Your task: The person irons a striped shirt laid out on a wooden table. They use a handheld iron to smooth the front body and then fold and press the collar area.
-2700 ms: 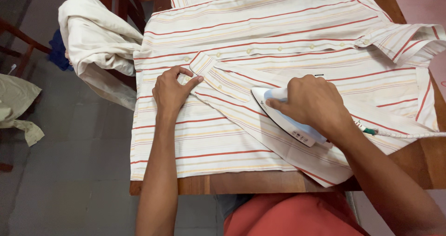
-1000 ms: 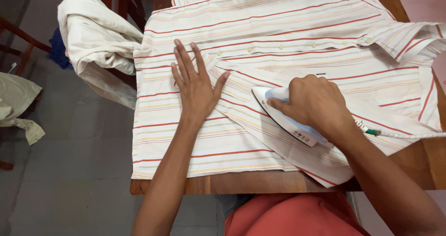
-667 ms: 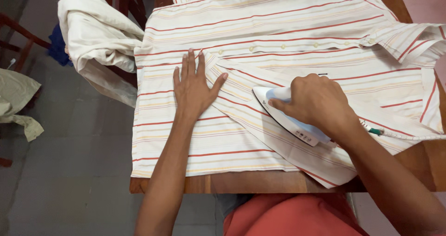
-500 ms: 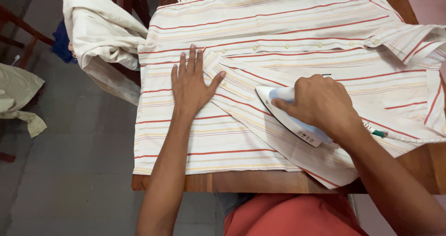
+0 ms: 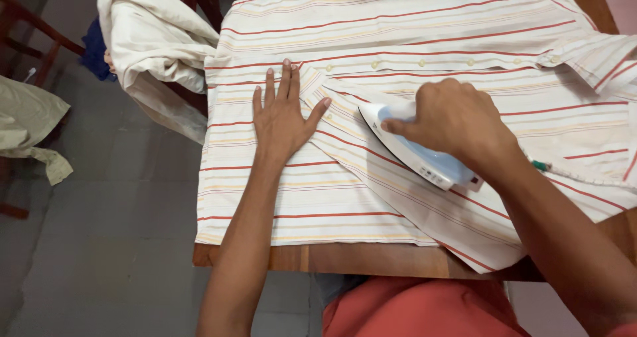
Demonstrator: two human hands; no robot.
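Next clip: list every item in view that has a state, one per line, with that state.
Striped shirt: spread on the table, buttoned, front panel folded over.
Iron: soleplate down on the shirt, gripped by its handle.
Left hand: flat on the shirt, fingers spread.
Right hand: closed around the iron's handle.
Cream garment: crumpled over a chair.
Wooden table: mostly covered by the shirt.

Shirt (image 5: 424, 38): cream cloth with red and yellow stripes, a row of small pale buttons along the placket, spread flat over the wooden surface (image 5: 371, 260), one front panel folded diagonally across the other, hem at the near edge.

Iron (image 5: 415, 148): white body, pale blue handle, sole flat on the folded panel, tip pointing left, cord trailing right.
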